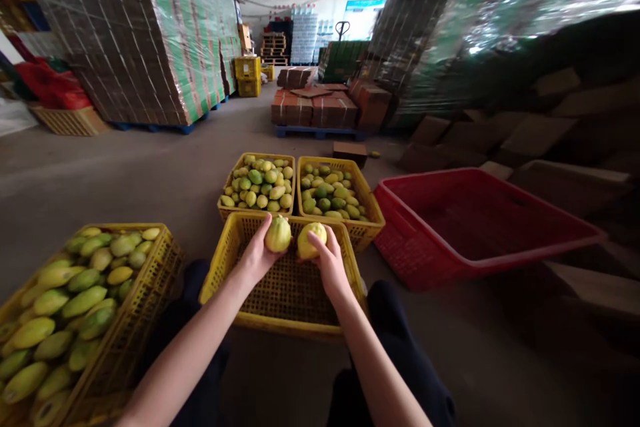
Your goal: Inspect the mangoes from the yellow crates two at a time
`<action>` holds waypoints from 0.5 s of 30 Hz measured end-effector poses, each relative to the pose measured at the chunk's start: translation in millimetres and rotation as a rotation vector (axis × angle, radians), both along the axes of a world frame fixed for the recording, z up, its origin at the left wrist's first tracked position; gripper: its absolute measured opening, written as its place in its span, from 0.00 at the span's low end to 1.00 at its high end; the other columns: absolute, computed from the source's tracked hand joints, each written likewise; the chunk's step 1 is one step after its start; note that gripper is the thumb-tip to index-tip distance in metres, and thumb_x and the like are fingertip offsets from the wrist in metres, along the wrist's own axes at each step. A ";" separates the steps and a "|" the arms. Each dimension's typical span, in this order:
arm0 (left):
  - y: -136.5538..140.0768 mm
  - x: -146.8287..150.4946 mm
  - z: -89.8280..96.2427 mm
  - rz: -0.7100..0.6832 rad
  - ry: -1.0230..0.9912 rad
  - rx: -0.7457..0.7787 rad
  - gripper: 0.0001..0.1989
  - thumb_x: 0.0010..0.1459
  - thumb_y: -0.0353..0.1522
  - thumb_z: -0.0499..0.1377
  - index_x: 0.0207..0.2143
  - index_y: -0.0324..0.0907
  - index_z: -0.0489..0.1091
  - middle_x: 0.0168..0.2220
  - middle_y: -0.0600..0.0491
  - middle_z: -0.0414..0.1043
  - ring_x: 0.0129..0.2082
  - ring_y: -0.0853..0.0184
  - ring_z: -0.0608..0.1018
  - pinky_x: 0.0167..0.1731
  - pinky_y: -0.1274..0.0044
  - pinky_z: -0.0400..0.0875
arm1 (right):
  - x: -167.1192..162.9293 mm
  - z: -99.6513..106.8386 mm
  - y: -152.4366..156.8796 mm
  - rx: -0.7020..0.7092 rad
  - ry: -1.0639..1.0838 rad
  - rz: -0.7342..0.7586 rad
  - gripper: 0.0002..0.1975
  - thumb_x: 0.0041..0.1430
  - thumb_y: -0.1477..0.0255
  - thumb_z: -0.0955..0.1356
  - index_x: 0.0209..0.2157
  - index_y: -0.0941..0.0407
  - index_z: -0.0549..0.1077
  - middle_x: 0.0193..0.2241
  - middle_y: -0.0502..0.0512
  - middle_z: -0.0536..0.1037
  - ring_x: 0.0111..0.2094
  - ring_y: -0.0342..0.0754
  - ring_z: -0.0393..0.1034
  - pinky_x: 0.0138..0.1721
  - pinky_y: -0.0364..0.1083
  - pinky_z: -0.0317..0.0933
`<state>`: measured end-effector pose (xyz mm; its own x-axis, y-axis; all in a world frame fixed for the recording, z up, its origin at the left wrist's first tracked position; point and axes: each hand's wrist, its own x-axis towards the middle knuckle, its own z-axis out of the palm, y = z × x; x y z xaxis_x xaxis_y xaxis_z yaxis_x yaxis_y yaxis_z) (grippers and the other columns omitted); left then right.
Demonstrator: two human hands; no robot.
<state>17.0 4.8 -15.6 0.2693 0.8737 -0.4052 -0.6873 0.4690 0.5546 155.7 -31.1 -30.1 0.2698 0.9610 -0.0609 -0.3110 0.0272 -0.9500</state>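
My left hand (pixel 259 250) is closed around a rounded yellow-green papaya (pixel 278 235), its thumb along the fruit's left side. My right hand (pixel 327 260) grips a second papaya (pixel 311 240), paler yellow, with the thumb lying across its front. Both fruits are held side by side, slightly apart, above the far part of a yellow plastic crate (pixel 287 330). The crate's perforated bottom shows between my forearms, with no fruit visible on it. Parts of the palms and fingers are hidden behind the fruits.
Beyond stand two yellow crates of papayas, a left one (pixel 223 208) and a right one (pixel 373 203). Longer papayas fill another crate (pixel 165 250) at left. A red bin (pixel 425 260) stands at right. Flattened cardboard (pixel 335 110) lies on a blue pallet; wrapped stacks (pixel 170 33) rise behind.
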 end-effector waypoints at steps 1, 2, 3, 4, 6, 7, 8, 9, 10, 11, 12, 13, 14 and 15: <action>-0.5 2.1 0.0 0.015 -0.015 -0.025 0.13 0.62 0.40 0.57 0.37 0.38 0.74 0.29 0.52 0.77 0.24 0.70 0.77 0.22 0.80 0.71 | 1.2 0.4 -1.8 0.053 -0.098 -0.005 0.21 0.45 0.60 0.75 0.40 0.53 0.70 0.32 0.48 0.73 0.31 0.46 0.69 0.24 0.43 0.68; -1.3 3.5 -0.8 0.020 -0.019 -0.041 0.13 0.62 0.40 0.57 0.36 0.39 0.74 0.28 0.53 0.76 0.24 0.70 0.77 0.22 0.80 0.70 | 2.4 0.6 -3.4 0.097 -0.185 0.006 0.21 0.47 0.60 0.74 0.42 0.52 0.70 0.32 0.49 0.74 0.32 0.47 0.69 0.27 0.43 0.69; -2.2 4.2 -2.3 0.018 -0.015 -0.044 0.13 0.61 0.41 0.57 0.35 0.40 0.74 0.28 0.53 0.76 0.24 0.70 0.77 0.22 0.80 0.69 | 3.5 0.4 -4.7 0.142 -0.268 0.023 0.21 0.49 0.61 0.74 0.44 0.52 0.70 0.34 0.50 0.75 0.33 0.47 0.70 0.31 0.44 0.70; -3.1 4.4 -4.2 0.017 -0.005 -0.030 0.13 0.60 0.41 0.58 0.34 0.40 0.74 0.27 0.54 0.76 0.24 0.70 0.76 0.21 0.80 0.69 | 4.3 -0.2 -5.7 0.192 -0.353 0.038 0.22 0.50 0.62 0.74 0.46 0.52 0.70 0.36 0.51 0.76 0.35 0.48 0.72 0.35 0.46 0.71; -5.1 3.6 -8.0 0.045 0.040 0.045 0.13 0.56 0.42 0.60 0.30 0.40 0.74 0.27 0.54 0.76 0.25 0.71 0.75 0.22 0.81 0.67 | 4.3 -2.1 -6.8 0.299 -0.532 0.065 0.24 0.50 0.64 0.75 0.48 0.51 0.70 0.42 0.55 0.77 0.41 0.52 0.73 0.44 0.50 0.70; -5.9 2.8 -9.4 0.075 0.075 0.094 0.14 0.55 0.41 0.60 0.27 0.40 0.74 0.26 0.55 0.75 0.24 0.71 0.75 0.23 0.81 0.67 | 3.5 -3.1 -7.1 0.350 -0.619 0.070 0.25 0.49 0.64 0.76 0.49 0.51 0.70 0.44 0.56 0.77 0.44 0.54 0.73 0.47 0.53 0.69; -6.4 1.9 -10.4 0.111 0.117 0.144 0.14 0.54 0.41 0.59 0.25 0.39 0.74 0.25 0.55 0.74 0.24 0.72 0.74 0.24 0.81 0.66 | 2.5 -4.2 -7.3 0.398 -0.698 0.073 0.25 0.49 0.64 0.76 0.49 0.51 0.71 0.46 0.58 0.76 0.47 0.55 0.72 0.49 0.54 0.68; -6.8 1.0 -10.9 0.150 0.165 0.196 0.15 0.54 0.41 0.59 0.23 0.39 0.73 0.24 0.54 0.73 0.24 0.71 0.73 0.25 0.80 0.66 | 1.3 -5.3 -7.5 0.442 -0.765 0.075 0.25 0.49 0.64 0.76 0.49 0.51 0.71 0.47 0.59 0.76 0.49 0.57 0.72 0.51 0.55 0.67; -6.8 0.0 -11.0 0.185 0.214 0.249 0.16 0.54 0.41 0.57 0.22 0.40 0.73 0.24 0.54 0.73 0.24 0.71 0.73 0.26 0.80 0.66 | 0.3 -6.3 -7.8 0.481 -0.813 0.078 0.25 0.50 0.64 0.76 0.50 0.51 0.71 0.48 0.59 0.76 0.50 0.57 0.71 0.52 0.56 0.67; -6.7 -1.1 -11.0 0.212 0.260 0.305 0.16 0.54 0.40 0.56 0.21 0.40 0.73 0.24 0.53 0.73 0.24 0.70 0.73 0.28 0.79 0.66 | -0.6 -7.3 -8.1 0.514 -0.846 0.077 0.25 0.51 0.64 0.75 0.51 0.51 0.71 0.48 0.60 0.76 0.50 0.57 0.72 0.53 0.56 0.67; -6.5 -2.2 -10.9 0.233 0.304 0.364 0.16 0.55 0.40 0.55 0.21 0.40 0.74 0.24 0.53 0.73 0.25 0.69 0.73 0.29 0.78 0.66 | -1.1 -8.3 -8.4 0.540 -0.869 0.072 0.25 0.53 0.65 0.75 0.52 0.51 0.71 0.48 0.60 0.76 0.50 0.57 0.72 0.53 0.56 0.67; -6.2 -3.5 -10.9 0.246 0.346 0.430 0.17 0.55 0.39 0.54 0.21 0.40 0.74 0.24 0.52 0.73 0.27 0.68 0.73 0.31 0.78 0.66 | -1.4 -9.2 -8.7 0.560 -0.888 0.065 0.25 0.54 0.65 0.74 0.53 0.50 0.71 0.49 0.60 0.76 0.50 0.57 0.72 0.53 0.56 0.67; -5.9 -4.9 -11.1 0.252 0.386 0.497 0.17 0.55 0.39 0.54 0.22 0.40 0.75 0.25 0.52 0.74 0.28 0.67 0.73 0.32 0.77 0.66 | -1.4 -10.2 -9.1 0.573 -0.902 0.055 0.25 0.54 0.66 0.74 0.53 0.50 0.71 0.49 0.60 0.76 0.50 0.57 0.72 0.53 0.57 0.67; -5.6 -6.2 -11.4 0.252 0.422 0.561 0.17 0.56 0.39 0.54 0.22 0.41 0.75 0.25 0.51 0.74 0.29 0.66 0.73 0.33 0.77 0.66 | -1.4 -11.0 -9.4 0.582 -0.911 0.044 0.25 0.54 0.66 0.74 0.54 0.50 0.71 0.49 0.61 0.76 0.50 0.58 0.72 0.53 0.57 0.67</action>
<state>10.8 -0.8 -27.0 -0.0464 0.9943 0.0957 -0.4123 -0.1063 0.9048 154.4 -40.5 -41.1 -0.0523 0.7876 0.6139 0.4944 0.5546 -0.6693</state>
